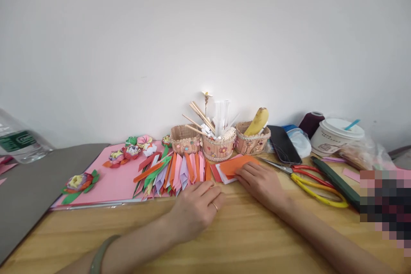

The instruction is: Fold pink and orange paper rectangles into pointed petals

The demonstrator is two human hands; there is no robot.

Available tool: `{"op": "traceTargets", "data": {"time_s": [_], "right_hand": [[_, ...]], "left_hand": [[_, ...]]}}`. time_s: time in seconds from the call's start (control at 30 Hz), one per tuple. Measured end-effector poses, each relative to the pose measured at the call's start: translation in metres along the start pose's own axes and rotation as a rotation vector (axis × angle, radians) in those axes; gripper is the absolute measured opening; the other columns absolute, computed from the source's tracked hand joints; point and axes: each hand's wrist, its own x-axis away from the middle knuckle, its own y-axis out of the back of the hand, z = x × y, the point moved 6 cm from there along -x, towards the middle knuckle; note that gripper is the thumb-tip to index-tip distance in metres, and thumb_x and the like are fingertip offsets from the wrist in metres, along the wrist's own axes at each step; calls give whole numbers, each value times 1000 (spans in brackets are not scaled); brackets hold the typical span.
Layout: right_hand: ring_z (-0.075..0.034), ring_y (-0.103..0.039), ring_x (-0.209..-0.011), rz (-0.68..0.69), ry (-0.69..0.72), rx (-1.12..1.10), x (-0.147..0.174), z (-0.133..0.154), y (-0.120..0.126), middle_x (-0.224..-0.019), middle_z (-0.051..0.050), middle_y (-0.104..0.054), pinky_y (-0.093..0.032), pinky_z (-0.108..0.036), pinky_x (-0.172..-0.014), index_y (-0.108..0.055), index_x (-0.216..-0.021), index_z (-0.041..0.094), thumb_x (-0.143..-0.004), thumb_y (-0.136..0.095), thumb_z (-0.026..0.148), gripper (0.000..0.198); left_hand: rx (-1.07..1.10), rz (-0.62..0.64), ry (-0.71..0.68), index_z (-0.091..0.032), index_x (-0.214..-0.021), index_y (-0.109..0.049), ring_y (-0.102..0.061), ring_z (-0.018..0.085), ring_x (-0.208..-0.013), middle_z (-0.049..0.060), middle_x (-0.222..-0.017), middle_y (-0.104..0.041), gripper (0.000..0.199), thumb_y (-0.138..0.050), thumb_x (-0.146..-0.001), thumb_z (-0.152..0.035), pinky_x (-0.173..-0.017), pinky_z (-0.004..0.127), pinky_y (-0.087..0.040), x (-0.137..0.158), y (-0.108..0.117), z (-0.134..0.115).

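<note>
My left hand point(199, 207), with a ring and a bangle, rests on the wooden table just in front of a row of folded paper strips point(180, 171) in orange, pink, purple and green. Its fingers lie loosely bent with no object visible in them. The fingers of my right hand point(261, 184) lie stretched over the right part of an orange paper sheet point(234, 165). That sheet lies on top of white and red paper point(215, 173), whose edges show at the left. My right thumb is mostly hidden.
Paper flowers point(78, 183) lie on pink sheets point(112, 180) at left. Small baskets point(218, 150) with sticks and a banana point(258, 120) stand by the wall. Scissors point(308, 180), a dark green long object point(335, 182), a phone point(284, 145) and a lidded cup point(334, 137) are at right.
</note>
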Motion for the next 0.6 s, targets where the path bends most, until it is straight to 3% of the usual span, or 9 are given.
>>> {"op": "traceTargets", "data": {"time_s": [0.13,0.3,0.47,0.6], "right_hand": [[-18,-58,-73,-53,89,-40,1,15,11,-75,-7,-65,-41,-29,-61,-63,-89,12,-98,-33,18,32],[-17,-58,-74,-53,247,-113,14,42,36,-78,-5,-67,-43,-29,-66,-62,-95,12,-98,-25,12,37],[-18,-60,-88,137,131,-268,28,37,30,-91,-8,-68,-47,-30,-75,-62,-94,14,-99,-23,16,39],[-18,-59,-94,191,32,-391,32,32,21,-100,-8,-66,-47,-31,-80,-59,-102,17,-96,-41,22,20]], "left_hand": [[-97,-53,78,-6,-112,-57,-60,22,-94,15,-109,-63,25,-43,-93,-14,-72,32,-51,-18,-6,5],[-60,-81,9,-11,-85,-63,-58,17,-70,6,-75,-65,29,-35,-94,-9,-55,26,-45,-19,-4,-8],[58,2,127,-15,-76,-62,-52,13,-61,1,-66,-58,32,-36,-95,-10,-50,23,-37,3,-4,-10],[257,143,264,-19,-79,-64,-53,11,-60,-2,-66,-59,34,-35,-98,-19,-52,20,-39,17,-13,-3]]}}
